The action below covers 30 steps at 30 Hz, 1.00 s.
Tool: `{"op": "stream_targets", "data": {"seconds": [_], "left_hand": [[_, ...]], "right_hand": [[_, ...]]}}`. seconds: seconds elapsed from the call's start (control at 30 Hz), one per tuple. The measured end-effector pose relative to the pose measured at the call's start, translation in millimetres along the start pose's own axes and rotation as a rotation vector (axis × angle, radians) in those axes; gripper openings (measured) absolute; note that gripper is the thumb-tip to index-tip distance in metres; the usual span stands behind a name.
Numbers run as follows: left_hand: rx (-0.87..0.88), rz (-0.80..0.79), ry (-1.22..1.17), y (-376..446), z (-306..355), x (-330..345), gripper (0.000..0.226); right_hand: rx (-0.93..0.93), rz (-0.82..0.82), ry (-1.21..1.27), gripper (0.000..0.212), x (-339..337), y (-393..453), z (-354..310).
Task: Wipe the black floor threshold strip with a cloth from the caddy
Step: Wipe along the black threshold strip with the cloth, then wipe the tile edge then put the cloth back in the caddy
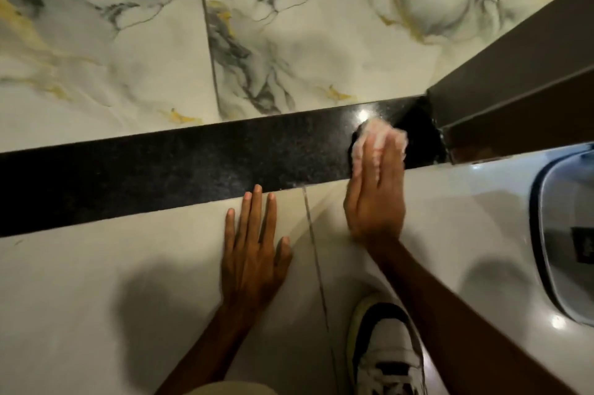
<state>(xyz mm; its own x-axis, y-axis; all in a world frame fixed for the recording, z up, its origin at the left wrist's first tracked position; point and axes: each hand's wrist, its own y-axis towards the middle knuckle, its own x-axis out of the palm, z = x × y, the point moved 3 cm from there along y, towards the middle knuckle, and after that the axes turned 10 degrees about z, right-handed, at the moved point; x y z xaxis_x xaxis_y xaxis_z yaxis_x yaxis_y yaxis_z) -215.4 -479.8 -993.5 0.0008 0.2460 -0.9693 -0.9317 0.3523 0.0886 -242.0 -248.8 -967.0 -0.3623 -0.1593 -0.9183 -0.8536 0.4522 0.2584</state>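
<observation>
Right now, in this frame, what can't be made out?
All in the head view:
Cloth: motion-blurred, mostly under the right hand; folds unclear.
Grey container: cut off by the right edge; label too dark to read.
Black strip: left end runs off the frame edge.

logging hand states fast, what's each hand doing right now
Left hand: open, flat on the pale floor tile, holding nothing.
Right hand: open, straight fingers pressing the cloth onto the black threshold strip.

Left hand (254,243) flat, palm down, fingers straight and spread, right hand (376,198) extended forward, fingers straight together
</observation>
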Motion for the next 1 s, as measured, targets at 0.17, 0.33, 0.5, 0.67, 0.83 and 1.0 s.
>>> {"op": "stream_targets", "data": {"seconds": [0.17, 0.33, 0.5, 0.67, 0.83, 1.0], "left_hand": [[0.008, -0.019, 0.009, 7, -3, 12, 0.076], [0.004, -0.061, 0.01, 11, 1, -2, 0.077], [-0.005, -0.064, 0.004, 12, 0, 1, 0.076], [-0.007, -0.109, -0.014, 14, 0, 1, 0.077], [0.007, -0.294, 0.017, 12, 12, -57, 0.083], [0.139, -0.28, 0.082, -1, 69, -209, 0.084]], "right_hand": [[0.045, -0.013, 0.026, 0.066, 30, 71, -9], [-0.157, -0.093, 0.05, 0.065, 9, -1, 0], [0.135, 0.082, -0.024, 0.06, -2, 25, 38], [0.124, -0.087, 0.091, 0.072, 20, 51, -5], [0.218, -0.461, 0.248, 0.074, -37, -37, -45], [0.593, -0.48, 0.398, 0.056, -184, -57, -81]]}}
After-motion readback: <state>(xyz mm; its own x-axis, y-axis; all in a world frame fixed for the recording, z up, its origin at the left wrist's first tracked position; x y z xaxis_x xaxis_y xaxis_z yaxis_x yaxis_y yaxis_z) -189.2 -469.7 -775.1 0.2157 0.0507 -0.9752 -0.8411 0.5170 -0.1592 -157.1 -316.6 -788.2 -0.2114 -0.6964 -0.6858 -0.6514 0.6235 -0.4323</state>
